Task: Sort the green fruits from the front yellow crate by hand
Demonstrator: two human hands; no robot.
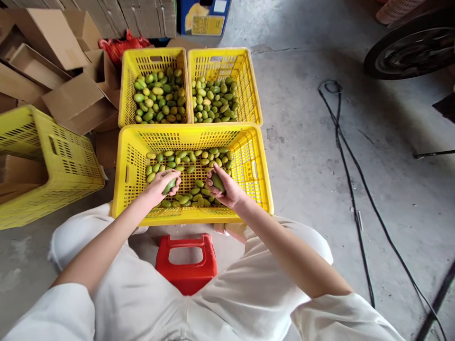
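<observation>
Green fruit point(169, 186) fills each curled grip, left hand point(160, 183) at nine o'clock and right hand point(229, 190) at three over the near crate's point(194, 220) middle, apparently placed close for easy reach.

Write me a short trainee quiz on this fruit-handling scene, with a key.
1. Multiple choice: what does the left hand hold?
a) a cardboard flap
b) a green oval fruit
c) nothing
2. True or false: the right hand is over a slotted yellow plastic crate with more fruit in it.
3. Fill in: the long, thin black cable lies on the grey floor to the person's ____.

Key: 1 b; 2 true; 3 right.
</observation>
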